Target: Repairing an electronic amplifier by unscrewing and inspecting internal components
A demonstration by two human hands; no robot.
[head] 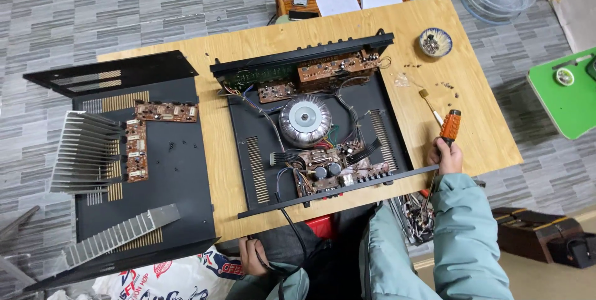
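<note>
Head view, right hand: right hand [446,156] was closed round the lower end of an orange-handled screwdriver with a white collar and a thin metal shaft [449,125], fingers clamped on it, at the near right corner of the opened black metal amplifier chassis [397,132].
Screwdriver pose: stood tilted, shaft running up and leftward from the grip, tip near a small brass-coloured part [424,94] on the pale wooden tabletop [484,132]; looked parked clear of the chassis rather than set on a screw.
Right arm pose: bent at the wrist, teal padded sleeve [462,238] coming up from below the grip.
Left of the grip: silver round toroidal transformer [304,120] at the chassis middle, brown circuit boards with black capacitors [323,172] along the near edge, wiring between them.
Above the grip: small patterned round bowl holding loose small parts [435,42], with dark screws scattered just below it, probably kept there for sorting.
Head view, left hand: left hand [253,258] was low, below the table edge, fingers curled on a black cable [292,228] leading from the chassis; closed on it, as far as could be told.
Far left of that grip: removed black metal cover panel [174,176] lying flat, carrying brown L-shaped circuit boards [139,138] and silver finned aluminium heat sinks [84,151], laid apart from the chassis.
</note>
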